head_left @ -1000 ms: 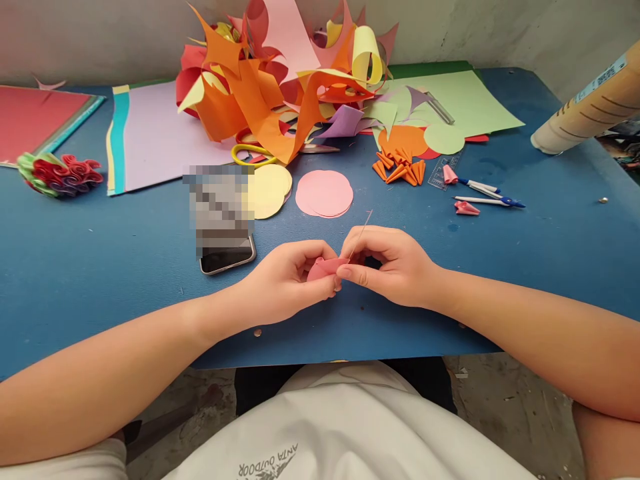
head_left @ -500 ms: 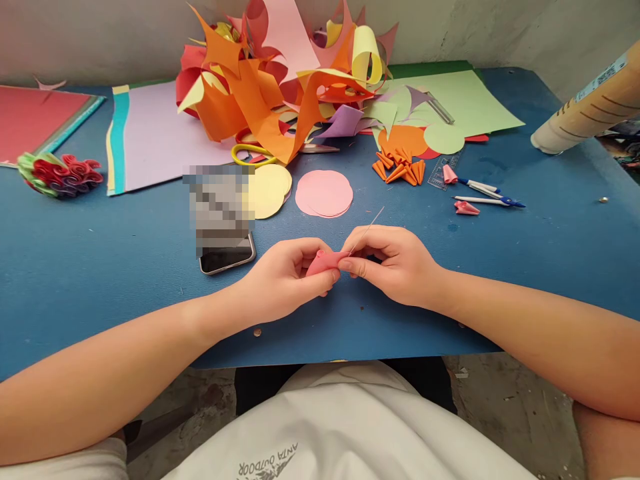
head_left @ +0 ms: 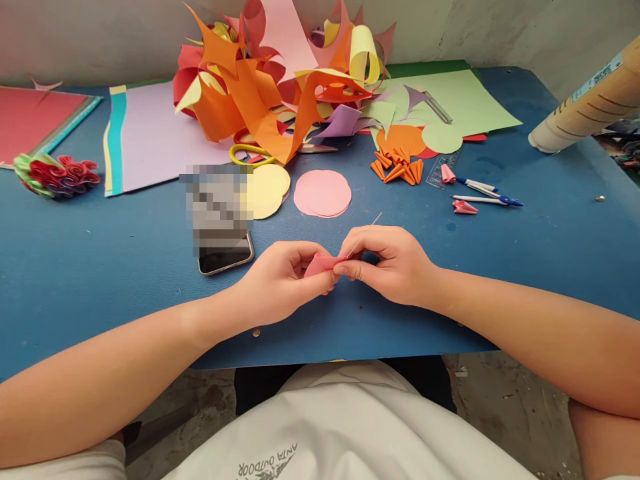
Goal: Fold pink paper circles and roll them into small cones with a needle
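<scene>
Over the near middle of the blue table, my left hand is closed around a small rolled piece of pink paper. My right hand pinches the same pink piece at its right end, together with a thin needle-like stick that points up and to the right. Both hands touch each other at the paper. Just beyond them lie a stack of pink paper circles and yellow circles.
A phone lies left of my hands. At the back sit a heap of cut coloured paper scraps, yellow scissors, orange cones, pens, paper sheets, a paper flower bunch and a cardboard tube.
The thin stick in my right hand has tilted further to the right and lower. My fingers have shifted slightly on the pink roll; the hands stay in place.
</scene>
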`<state>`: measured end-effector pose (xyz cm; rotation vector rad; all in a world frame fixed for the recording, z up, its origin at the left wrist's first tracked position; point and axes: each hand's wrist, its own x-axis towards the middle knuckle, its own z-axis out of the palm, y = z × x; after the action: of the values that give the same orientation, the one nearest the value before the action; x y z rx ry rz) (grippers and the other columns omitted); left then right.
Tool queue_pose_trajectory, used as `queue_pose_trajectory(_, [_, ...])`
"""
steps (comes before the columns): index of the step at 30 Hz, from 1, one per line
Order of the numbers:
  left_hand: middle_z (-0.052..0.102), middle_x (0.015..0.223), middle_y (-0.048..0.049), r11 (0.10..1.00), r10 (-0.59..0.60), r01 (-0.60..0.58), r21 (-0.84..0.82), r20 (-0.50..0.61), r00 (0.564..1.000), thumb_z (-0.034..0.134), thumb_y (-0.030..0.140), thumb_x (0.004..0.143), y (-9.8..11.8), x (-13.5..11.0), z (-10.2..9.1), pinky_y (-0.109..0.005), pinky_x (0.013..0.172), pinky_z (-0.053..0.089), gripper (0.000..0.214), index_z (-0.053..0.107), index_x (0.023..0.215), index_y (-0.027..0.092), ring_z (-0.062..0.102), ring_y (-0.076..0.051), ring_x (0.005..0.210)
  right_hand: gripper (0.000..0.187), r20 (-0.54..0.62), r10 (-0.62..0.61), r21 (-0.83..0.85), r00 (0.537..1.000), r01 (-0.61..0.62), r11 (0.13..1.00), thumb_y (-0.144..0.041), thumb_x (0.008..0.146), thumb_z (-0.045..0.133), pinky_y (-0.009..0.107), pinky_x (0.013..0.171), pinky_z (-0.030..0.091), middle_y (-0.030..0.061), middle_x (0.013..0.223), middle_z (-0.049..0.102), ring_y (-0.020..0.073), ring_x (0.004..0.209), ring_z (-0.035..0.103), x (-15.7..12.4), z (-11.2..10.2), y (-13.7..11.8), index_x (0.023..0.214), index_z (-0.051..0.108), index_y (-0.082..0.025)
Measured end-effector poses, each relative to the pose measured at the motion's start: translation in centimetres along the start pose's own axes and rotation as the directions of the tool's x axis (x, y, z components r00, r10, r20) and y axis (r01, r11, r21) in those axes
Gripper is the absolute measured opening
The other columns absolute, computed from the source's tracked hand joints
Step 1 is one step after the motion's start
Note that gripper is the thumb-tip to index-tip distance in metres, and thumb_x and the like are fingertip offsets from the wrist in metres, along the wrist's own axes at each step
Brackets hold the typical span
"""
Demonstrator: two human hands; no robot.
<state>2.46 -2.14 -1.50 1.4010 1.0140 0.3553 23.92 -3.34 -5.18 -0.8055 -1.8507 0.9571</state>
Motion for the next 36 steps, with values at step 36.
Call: queue_pose_trajectory(36, [0.070, 0.072, 0.0022, 0.990, 0.041, -0.040, -0.137, 0.001, 0.999, 0.086, 0.022, 0.078, 0.0, 0.4, 0.0, -0.020, 0.065, 0.049, 0.019, 0.068, 0.079, 0.014, 0.062, -0.010, 0.069, 0.014, -0.012, 0.205, 0.237, 0.979, -0.197, 0.951, -0.021, 0.089, 0.077, 0.021, 0.054, 0.053, 0.0012, 0.075, 0.068, 0.0087, 0.058, 0.064, 0.0, 0.2, -0.9, 0.079, 0.069, -0.014])
